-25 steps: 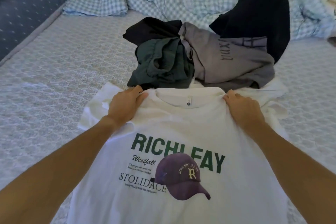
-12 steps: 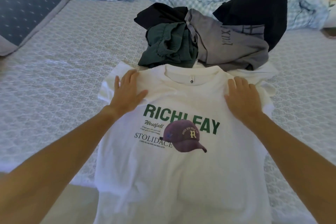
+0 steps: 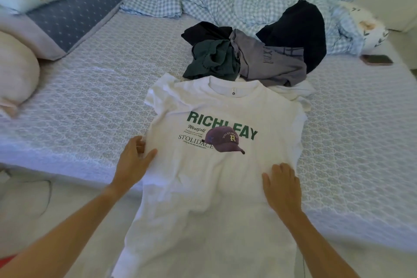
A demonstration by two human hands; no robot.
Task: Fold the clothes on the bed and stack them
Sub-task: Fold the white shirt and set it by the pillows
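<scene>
White cotton, print side up: the white T-shirt lies flat at the near edge of the bed, collar pointing away and hem hanging over the edge toward the person, its green lettering and purple cap graphic facing the camera. Both hands sit on its lower half, one at each side. The left hand is at the shirt's left edge beside the print, thumb spread across the top of the cloth and fingers curled at the edge — whether that grip truly pinches the fabric or only rests there cannot be told. The right hand lies palm down on the right side below the print, fingers straight and slightly spread, grip released, pressing the cloth. Both forearms reach in from the lower corners. Just beyond the collar, touching it, is the unfolded pile — dark green, grey and black garments heaped together. Behind the pile lies a crumpled blue checked duvet, and a phone rests on the bed at the right.
</scene>
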